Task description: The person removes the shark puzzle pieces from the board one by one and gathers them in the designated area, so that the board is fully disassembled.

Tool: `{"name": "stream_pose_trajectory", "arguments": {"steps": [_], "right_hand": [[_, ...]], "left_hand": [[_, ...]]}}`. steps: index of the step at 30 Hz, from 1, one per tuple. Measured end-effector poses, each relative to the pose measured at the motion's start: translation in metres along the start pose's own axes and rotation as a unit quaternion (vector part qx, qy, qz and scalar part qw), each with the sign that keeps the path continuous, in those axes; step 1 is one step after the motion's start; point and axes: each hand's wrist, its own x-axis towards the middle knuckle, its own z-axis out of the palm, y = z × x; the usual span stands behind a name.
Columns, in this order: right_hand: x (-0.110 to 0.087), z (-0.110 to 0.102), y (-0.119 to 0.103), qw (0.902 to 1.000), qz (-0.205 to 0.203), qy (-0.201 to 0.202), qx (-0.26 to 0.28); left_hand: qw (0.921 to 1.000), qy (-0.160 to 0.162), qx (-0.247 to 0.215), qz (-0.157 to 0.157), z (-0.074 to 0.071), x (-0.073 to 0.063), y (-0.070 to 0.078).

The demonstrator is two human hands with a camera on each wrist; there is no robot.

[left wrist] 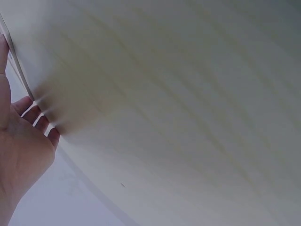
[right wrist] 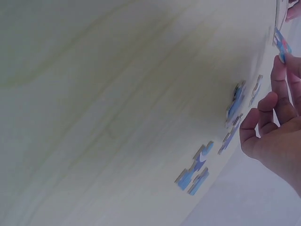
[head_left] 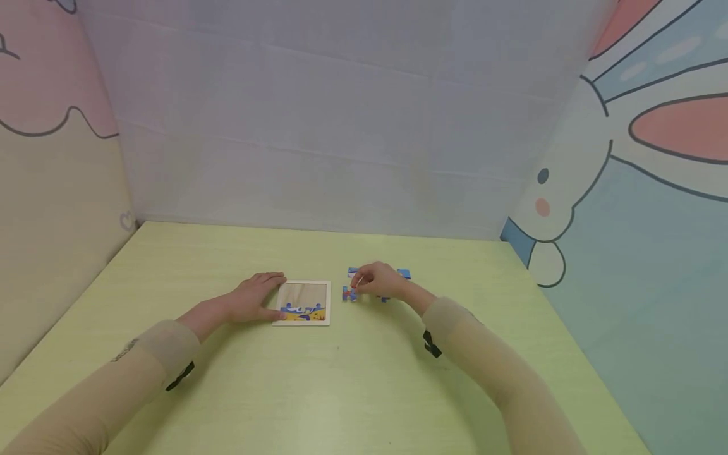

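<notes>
Has a wide stretch of bench (head_left: 324,392) in front of the puzzle frame (head_left: 328,303) and a narrower strip behind it. Rests the left hand (head_left: 249,299), spread wide, against the frame's left side. Pinches a puzzle piece (right wrist: 284,46) with the right hand (head_left: 381,280) just right of the frame, near other pieces (head_left: 404,273).
</notes>
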Motion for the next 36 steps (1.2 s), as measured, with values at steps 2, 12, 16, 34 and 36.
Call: {"name": "stream_pose_trajectory", "arguments": {"steps": [2,12,16,34,36], "right_hand": [[-0.001,-0.002,0.003,1.0000,0.003,0.001,0.006],[0.002,-0.003,0.014,0.9998,0.005,0.005,-0.019],[0.004,-0.002,0.015,0.9988,0.003,0.008,-0.048],[-0.002,0.002,0.009,0.9962,-0.018,0.036,-0.077],[-0.002,0.005,0.005,0.9960,-0.018,0.039,-0.079]], "left_hand": [[1.0000,-0.001,0.001,-0.002,0.000,0.000,0.000],[1.0000,-0.003,0.000,-0.001,-0.003,0.000,0.003],[1.0000,-0.002,0.003,0.000,-0.005,0.000,0.003],[1.0000,0.001,0.001,-0.002,-0.005,-0.001,0.003],[1.0000,0.002,0.001,0.001,-0.005,-0.001,0.003]]}}
